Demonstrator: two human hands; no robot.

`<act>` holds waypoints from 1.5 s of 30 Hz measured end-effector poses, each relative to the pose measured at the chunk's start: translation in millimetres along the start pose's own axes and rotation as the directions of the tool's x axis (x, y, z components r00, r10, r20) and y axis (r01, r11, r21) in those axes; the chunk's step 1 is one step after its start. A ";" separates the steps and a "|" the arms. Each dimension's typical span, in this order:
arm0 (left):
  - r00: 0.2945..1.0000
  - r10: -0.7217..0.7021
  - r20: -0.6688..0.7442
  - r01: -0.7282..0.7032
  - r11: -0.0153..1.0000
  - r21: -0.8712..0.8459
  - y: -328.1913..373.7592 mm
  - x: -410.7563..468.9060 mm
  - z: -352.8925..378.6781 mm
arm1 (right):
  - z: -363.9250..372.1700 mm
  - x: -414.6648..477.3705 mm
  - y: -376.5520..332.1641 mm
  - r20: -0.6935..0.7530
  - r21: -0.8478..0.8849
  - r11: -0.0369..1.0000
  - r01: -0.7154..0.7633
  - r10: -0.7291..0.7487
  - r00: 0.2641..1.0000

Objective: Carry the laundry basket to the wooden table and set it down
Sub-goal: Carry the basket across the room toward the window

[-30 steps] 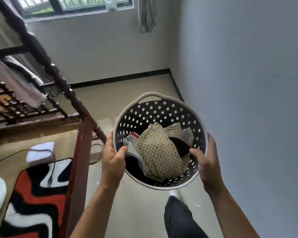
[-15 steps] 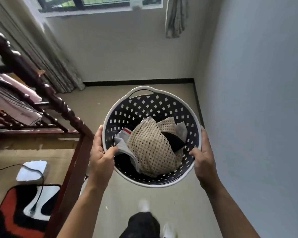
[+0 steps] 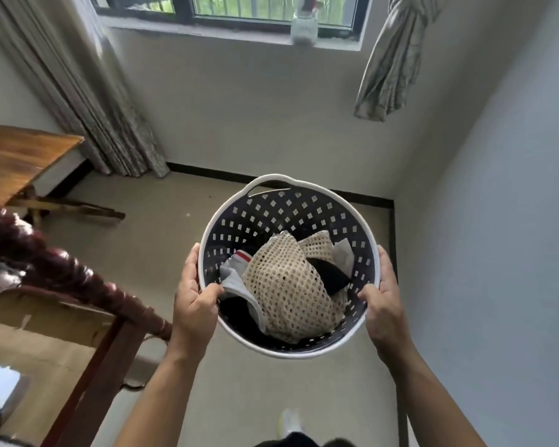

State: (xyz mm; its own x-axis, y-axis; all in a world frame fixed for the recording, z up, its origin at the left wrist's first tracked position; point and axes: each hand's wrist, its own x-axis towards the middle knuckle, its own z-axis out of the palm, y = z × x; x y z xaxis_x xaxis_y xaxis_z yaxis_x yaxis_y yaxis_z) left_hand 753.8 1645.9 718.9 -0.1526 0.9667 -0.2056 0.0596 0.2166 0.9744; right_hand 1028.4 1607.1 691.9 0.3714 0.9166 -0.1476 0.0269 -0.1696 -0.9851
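Observation:
A round dark laundry basket (image 3: 281, 214) with a white rim and square holes hangs in the air over the floor, in front of me. Inside lie a beige mesh garment (image 3: 288, 285) and grey, white and black clothes. My left hand (image 3: 192, 304) grips the rim on its left side, thumb inside. On the right side my right hand (image 3: 383, 304) grips the rim the same way. The wooden table (image 3: 20, 156) stands at the far left, by the curtain, well away from the basket.
A dark red turned bed post and frame (image 3: 62, 272) run along the left. A long curtain (image 3: 88, 91) hangs beside the table, a knotted curtain (image 3: 394, 59) at the upper right. A grey wall (image 3: 497, 221) closes the right side. Beige floor lies ahead.
I have walked forward past the bed with the basket held in both hands. The view turned left, and the wooden table has come into sight.

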 end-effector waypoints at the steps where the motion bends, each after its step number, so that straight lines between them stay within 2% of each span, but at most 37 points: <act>1: 1.000 0.006 0.000 -0.006 1.000 0.009 6.9 20.1 8.9 | 1.5 22.4 -6.5 -0.005 0.007 1.000 -0.001 0.001 1.000; 6: 0.999 0.012 -0.042 -0.013 1.000 -0.020 35.6 113.8 42.7 | 18.6 130.9 -35.8 0.009 0.062 0.998 0.009 -0.009 1.000; 12: 0.992 0.013 -0.123 -0.015 1.000 -0.021 49.3 243.1 86.7 | 56.4 297.8 -34.0 0.144 0.076 0.997 0.011 -0.022 0.989; 17: 0.962 -0.021 -0.271 0.012 0.999 -0.035 87.1 328.7 93.6 | 114.0 423.8 -62.6 0.292 0.064 0.998 0.005 -0.024 0.956; 21: 0.919 0.009 -0.394 -0.025 0.999 -0.036 107.8 375.6 77.4 | 178.9 491.1 -97.9 0.431 0.035 0.997 0.064 -0.073 0.899; 23: 0.860 -0.019 -0.510 -0.014 0.998 -0.061 110.0 402.2 55.0 | 231.0 527.2 -106.9 0.533 0.013 0.996 0.086 -0.079 0.842; 30: 0.723 -0.083 -0.685 -0.010 0.991 -0.131 106.9 503.0 -10.9 | 396.2 613.6 -121.9 0.697 -0.032 0.991 0.133 -0.073 0.713; 34: 0.694 -0.120 -0.710 0.026 0.990 -0.142 117.1 575.7 -60.3 | 478.1 656.2 -149.2 0.728 -0.022 0.990 0.138 -0.079 0.681; 38: 0.702 -0.087 -0.707 0.035 0.996 -0.087 144.5 656.5 -100.2 | 551.2 705.4 -174.4 0.713 0.012 0.993 0.113 -0.088 0.696; 41: 0.705 -0.065 -0.706 0.049 0.998 -0.044 158.0 713.3 -121.0 | 596.4 742.2 -178.4 0.700 0.049 0.994 0.102 -0.107 0.706; 45: 0.683 -0.058 -0.729 0.066 0.998 -0.018 167.9 794.8 -150.2 | 673.4 805.7 -170.9 0.728 0.023 0.996 0.090 -0.079 0.681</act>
State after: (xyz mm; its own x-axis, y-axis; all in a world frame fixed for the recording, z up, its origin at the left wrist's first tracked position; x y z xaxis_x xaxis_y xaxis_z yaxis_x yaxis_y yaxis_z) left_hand 494.4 2430.2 732.7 -0.8263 0.5478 -0.1310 0.0319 0.2778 0.9601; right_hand 698.1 2618.4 682.3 -0.4246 0.9012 -0.0866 0.0387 -0.0775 -0.9962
